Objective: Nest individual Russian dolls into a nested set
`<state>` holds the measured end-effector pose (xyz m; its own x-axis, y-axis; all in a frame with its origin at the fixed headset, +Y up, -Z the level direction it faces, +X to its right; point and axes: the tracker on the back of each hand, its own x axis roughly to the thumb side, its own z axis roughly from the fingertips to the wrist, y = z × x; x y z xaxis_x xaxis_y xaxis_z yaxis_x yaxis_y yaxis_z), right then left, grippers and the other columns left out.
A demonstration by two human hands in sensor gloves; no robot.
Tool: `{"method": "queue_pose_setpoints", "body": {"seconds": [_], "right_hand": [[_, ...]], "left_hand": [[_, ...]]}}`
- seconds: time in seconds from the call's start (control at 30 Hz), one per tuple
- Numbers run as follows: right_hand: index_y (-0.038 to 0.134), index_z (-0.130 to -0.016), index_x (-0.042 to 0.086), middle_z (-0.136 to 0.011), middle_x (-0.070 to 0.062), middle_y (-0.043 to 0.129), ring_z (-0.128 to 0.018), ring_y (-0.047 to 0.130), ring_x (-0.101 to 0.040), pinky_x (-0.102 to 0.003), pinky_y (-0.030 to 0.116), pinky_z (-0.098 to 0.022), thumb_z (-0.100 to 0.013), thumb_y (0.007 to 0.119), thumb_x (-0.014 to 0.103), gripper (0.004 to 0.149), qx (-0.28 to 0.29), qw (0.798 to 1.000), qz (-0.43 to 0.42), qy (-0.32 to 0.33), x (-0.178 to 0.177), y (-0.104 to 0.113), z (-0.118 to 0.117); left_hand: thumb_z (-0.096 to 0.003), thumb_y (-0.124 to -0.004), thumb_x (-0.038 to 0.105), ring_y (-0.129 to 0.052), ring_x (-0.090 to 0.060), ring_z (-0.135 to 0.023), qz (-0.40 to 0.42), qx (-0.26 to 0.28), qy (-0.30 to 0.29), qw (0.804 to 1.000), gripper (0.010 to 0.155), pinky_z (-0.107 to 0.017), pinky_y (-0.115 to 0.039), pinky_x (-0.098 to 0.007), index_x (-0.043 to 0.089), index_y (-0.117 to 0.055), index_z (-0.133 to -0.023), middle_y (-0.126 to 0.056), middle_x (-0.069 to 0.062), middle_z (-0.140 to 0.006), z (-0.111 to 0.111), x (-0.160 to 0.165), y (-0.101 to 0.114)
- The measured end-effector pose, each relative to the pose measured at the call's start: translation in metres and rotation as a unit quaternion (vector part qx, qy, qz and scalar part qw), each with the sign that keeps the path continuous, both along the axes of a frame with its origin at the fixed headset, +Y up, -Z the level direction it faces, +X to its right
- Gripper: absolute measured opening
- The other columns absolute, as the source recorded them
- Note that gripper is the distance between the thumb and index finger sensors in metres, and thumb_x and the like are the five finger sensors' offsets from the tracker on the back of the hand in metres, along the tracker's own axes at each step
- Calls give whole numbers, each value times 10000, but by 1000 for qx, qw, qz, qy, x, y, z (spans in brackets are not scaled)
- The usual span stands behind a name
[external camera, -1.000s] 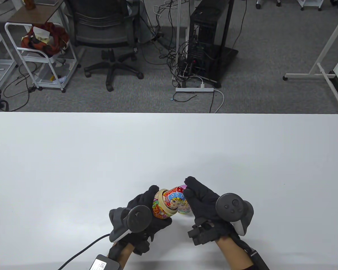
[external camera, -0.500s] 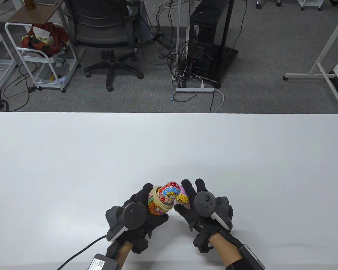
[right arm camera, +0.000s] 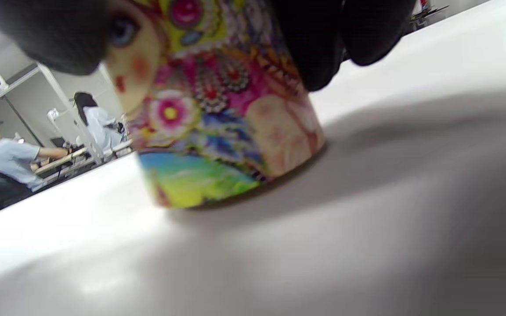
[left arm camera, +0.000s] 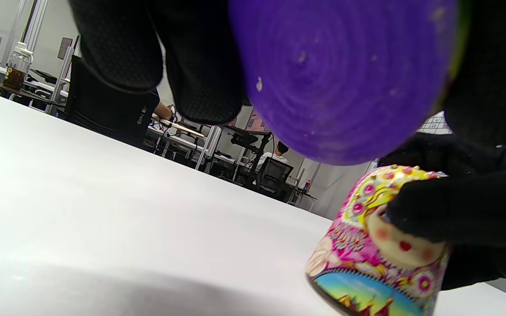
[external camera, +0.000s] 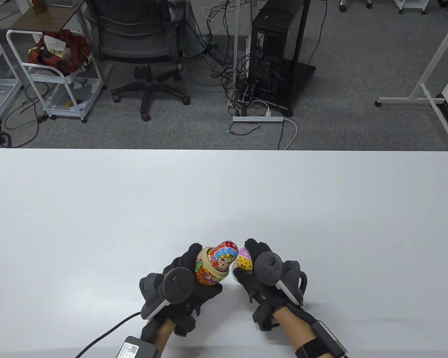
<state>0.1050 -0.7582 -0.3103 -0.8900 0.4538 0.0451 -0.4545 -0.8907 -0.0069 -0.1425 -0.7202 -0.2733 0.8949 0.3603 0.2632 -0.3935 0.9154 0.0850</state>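
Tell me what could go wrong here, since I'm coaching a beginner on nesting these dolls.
The left hand holds the open bottom half tilted, with the inner doll sticking out loose; it could slide out. The right hand grips the pink top half by its crown, apparently resting on the table; it could go on crooked and jam.

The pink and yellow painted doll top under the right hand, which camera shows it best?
The left wrist view: the pink and yellow painted doll top shows sharply there, face and rim on the white table, with the right hand gripping it. The right wrist view shows it larger but blurred. The table view shows only a sliver.
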Motion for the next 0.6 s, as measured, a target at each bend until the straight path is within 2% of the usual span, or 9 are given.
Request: {"method": "queue_pose_setpoints", "body": {"seconds": [0.1,0.2,0.3,0.4,0.47,0.6], "right_hand": [[225,-992,377,-1076,-124,477,-881,784,-370,-546,671,-652,-419,774,635,835,7,998,-56,-23,18,11,-2],[196,-993,449,-1073,-144,469,-879,775,-378,-554,663,-654,-425,765,636,825,14,992,-118,-35,37,23,-2],[276,-999,465,-1074,-163,445,-886,754,-387,-566,645,-664,-427,765,630,770,27,979,-198,-26,53,35,0],[277,-1003,395,-1076,-165,410,-886,739,-397,-560,656,-657,-429,766,616,785,43,961,-272,1,62,47,1],[258,-999,378,-1088,-154,378,-898,726,-400,-560,650,-664,-433,768,602,794,52,946,-318,43,64,55,3],[259,-1002,355,-1107,-150,360,-898,735,-405,-551,669,-649,-437,766,587,793,69,928,-352,102,60,66,7]], "left_hand": [[-278,-895,775,-879,-239,-871,1,1,0,1000,1136,-665,-749,-531,188,-340,-1077,-717,-39,-1032,-1,-1,0],[-278,-895,775,-879,-240,-871,2,1,1,1000,1136,-666,-749,-530,189,-340,-1077,-717,-39,-1033,-1,-1,-1],[-279,-895,775,-879,-237,-871,-1,0,-1,1000,1135,-666,-750,-529,189,-341,-1077,-717,-38,-1033,-2,-1,-1],[-277,-895,776,-878,-239,-872,-2,-6,-4,1000,1137,-667,-749,-530,189,-341,-1077,-717,-38,-1033,-2,0,-1],[-278,-895,775,-880,-237,-871,-6,-6,-5,1000,1136,-667,-750,-529,190,-340,-1077,-718,-37,-1033,-2,0,-2],[-278,-896,774,-879,-237,-872,-9,-9,-8,1000,1135,-668,-749,-529,191,-340,-1077,-717,-37,-1033,-2,0,-2]]}}
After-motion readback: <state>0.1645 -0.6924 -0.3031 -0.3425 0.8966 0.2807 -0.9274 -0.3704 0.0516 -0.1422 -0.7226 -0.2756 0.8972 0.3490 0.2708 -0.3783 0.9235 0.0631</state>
